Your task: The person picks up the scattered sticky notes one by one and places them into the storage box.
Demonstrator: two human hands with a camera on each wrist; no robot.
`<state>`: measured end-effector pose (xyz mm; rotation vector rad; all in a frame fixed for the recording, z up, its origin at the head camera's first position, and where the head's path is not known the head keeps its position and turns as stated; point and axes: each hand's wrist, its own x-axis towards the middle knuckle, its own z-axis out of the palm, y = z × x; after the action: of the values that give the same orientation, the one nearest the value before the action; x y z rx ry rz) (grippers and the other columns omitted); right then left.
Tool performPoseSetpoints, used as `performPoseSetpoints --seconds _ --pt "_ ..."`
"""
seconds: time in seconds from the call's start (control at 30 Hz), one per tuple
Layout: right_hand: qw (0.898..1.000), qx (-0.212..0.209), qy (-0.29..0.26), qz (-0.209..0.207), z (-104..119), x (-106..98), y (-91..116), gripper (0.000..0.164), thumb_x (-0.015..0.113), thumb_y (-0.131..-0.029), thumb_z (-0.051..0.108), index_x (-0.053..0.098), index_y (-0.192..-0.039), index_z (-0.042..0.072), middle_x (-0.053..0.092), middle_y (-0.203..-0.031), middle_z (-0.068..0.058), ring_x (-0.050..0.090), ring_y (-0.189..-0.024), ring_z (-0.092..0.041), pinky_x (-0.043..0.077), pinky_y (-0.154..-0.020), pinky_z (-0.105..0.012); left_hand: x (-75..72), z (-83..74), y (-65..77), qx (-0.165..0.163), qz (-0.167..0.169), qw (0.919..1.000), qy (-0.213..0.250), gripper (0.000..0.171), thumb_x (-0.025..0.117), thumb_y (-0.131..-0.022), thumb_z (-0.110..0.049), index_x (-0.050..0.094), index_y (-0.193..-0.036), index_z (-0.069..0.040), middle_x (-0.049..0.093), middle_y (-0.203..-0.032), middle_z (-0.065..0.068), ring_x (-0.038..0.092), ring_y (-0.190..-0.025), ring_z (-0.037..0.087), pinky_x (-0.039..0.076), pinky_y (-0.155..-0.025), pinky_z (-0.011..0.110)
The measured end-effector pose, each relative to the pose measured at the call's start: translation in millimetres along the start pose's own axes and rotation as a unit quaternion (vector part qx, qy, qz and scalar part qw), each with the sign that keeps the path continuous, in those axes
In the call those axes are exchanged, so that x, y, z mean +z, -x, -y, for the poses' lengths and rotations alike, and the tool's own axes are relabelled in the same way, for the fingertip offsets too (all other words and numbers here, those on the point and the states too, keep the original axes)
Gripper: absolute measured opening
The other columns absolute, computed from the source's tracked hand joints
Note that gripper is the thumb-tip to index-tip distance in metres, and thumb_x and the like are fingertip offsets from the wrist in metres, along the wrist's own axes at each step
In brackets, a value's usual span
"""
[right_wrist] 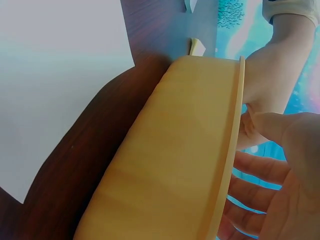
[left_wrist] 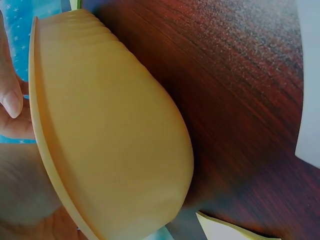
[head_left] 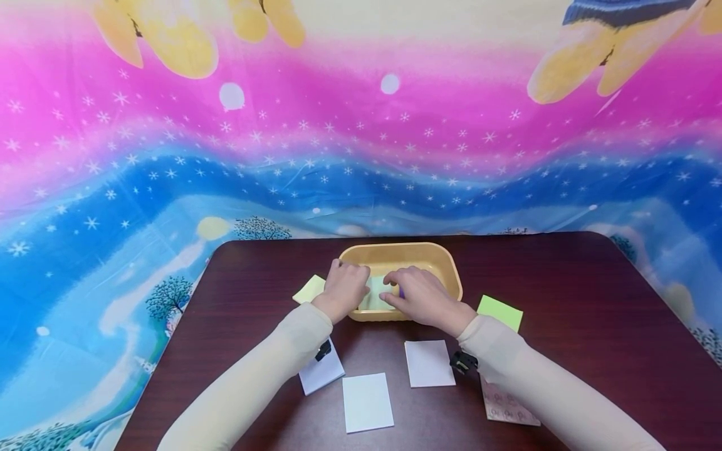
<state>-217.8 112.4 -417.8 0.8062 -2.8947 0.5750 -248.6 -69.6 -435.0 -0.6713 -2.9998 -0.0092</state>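
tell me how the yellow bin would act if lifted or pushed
The bin is likely stiff, since its smooth walls look like molded plastic. It probably won't tip easily, being wide and low. It may slide when pushed, as the table looks smooth.

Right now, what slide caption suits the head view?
Left hand and right hand over a yellow tub on a dark table, papers lying nearby.

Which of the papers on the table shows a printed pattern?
The pinkish paper, partly hidden by the right sleeve; the others look plain.
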Motion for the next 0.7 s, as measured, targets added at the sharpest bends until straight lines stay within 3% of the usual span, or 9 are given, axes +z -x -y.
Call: performPoseSetpoints --seconds 0.37,0.57,0.7 --pt "1.0 0.0 -0.002 0.006 0 1 0 0.032 0.072 -0.093 0.035 0.075 -0.109 0.008 0.075 -0.09 -0.003 0.061 -0.077 -0.015 0.048 -0.066 -0.032 -9.0 1.2 -0.8 -0.001 -0.017 0.9997 0.02 0.016 0.074 -0.092 -0.028 0.07 -0.094 -0.013 0.071 -0.079 0.003 0.069 -0.082 0.026 0.042 -0.086 0.044" --pt "1.0 0.001 -0.003 0.007 1 0 0 0.032 0.072 -0.093 0.035 0.075 -0.109 0.008 0.075 -0.089 -0.004 0.061 -0.077 -0.015 0.048 -0.066 -0.032 -11.0 2.7 -0.8 -0.003 -0.047 0.9983 0.033 0.021 0.074 -0.092 -0.031 0.07 -0.099 -0.013 0.076 -0.087 0.005 0.071 -0.081 0.027 0.045 -0.077 0.041" --pt "1.0 0.002 -0.004 0.006 2 -1 0 0.033 0.071 -0.094 0.036 0.075 -0.11 0.008 0.075 -0.09 -0.004 0.06 -0.075 -0.014 0.048 -0.065 -0.032 -11.6 3.1 -0.6 -0.003 -0.046 0.9977 0.049 0.025 0.073 -0.093 -0.032 0.072 -0.106 -0.01 0.077 -0.095 0.006 0.072 -0.085 0.027 0.049 -0.075 0.042"
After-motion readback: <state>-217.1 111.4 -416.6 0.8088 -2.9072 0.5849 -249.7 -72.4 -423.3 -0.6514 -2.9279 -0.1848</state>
